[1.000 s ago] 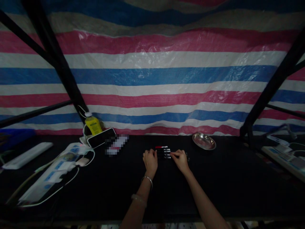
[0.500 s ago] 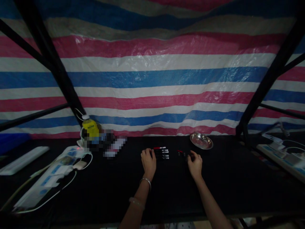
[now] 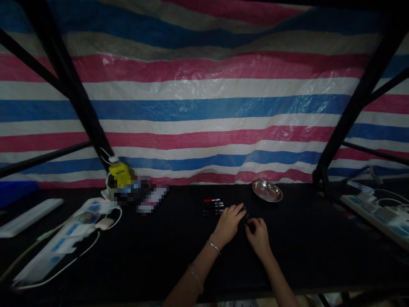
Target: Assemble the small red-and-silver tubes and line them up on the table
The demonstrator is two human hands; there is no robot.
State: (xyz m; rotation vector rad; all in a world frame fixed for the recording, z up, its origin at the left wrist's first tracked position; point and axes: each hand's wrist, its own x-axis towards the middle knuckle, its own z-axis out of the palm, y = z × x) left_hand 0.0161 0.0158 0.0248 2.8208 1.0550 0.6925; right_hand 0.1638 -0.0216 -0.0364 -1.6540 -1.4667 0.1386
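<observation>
A short row of slim tubes [image 3: 212, 205], one red and several black with silver ends, lies on the black table. My left hand [image 3: 228, 224] reaches across to the right of the row, its fingers stretched out over small dark pieces [image 3: 246, 213]. Little of these pieces shows, and their kind is unclear. Close beside it, my right hand [image 3: 258, 238] has thumb and forefinger curled together at the near side of the same pieces. What it pinches, if anything, is hidden. A bit of red shows just above the left fingertips.
A shiny round metal dish [image 3: 267, 191] stands behind my right hand. To the left are a yellow bottle [image 3: 120, 172], a blurred-out item [image 3: 153, 199] and a power strip [image 3: 64, 241] with cables. Another power strip [image 3: 377, 217] lies far right. Striped sheeting [image 3: 204, 106] hangs behind.
My left hand has moved right, from the left ends of the tubes to the small dark pieces. My right hand has come slightly nearer to me. The tubes' left ends are now uncovered.
</observation>
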